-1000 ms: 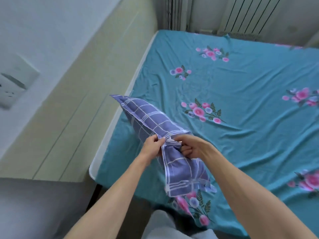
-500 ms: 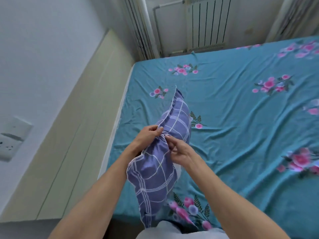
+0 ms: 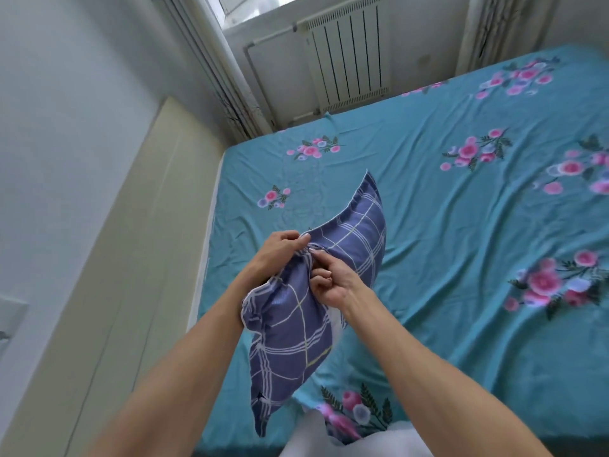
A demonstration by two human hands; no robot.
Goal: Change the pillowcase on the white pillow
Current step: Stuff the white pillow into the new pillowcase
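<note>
On the far left there is a white wall (image 3: 66,127), and beside it a pale headboard (image 3: 125,275) runs along the bed (image 3: 461,225). The bed has a teal sheet with pink flowers. The left hand (image 3: 276,250) is above the left part of the bed; its fingers (image 3: 298,237) are curled and pinch the gathered cloth of the pillowcase (image 3: 296,324). The pillowcase is blue-purple with a pale check, and it is held in the air over the bed, with one corner pointing up and away and the other end hanging down near the person. Just to the right, the right hand (image 3: 333,282) pinches the same bunched spot with curled fingers. A little white shows under this hand, perhaps the pillow (image 3: 334,319). Behind the bed stands a white radiator (image 3: 349,57).
</note>
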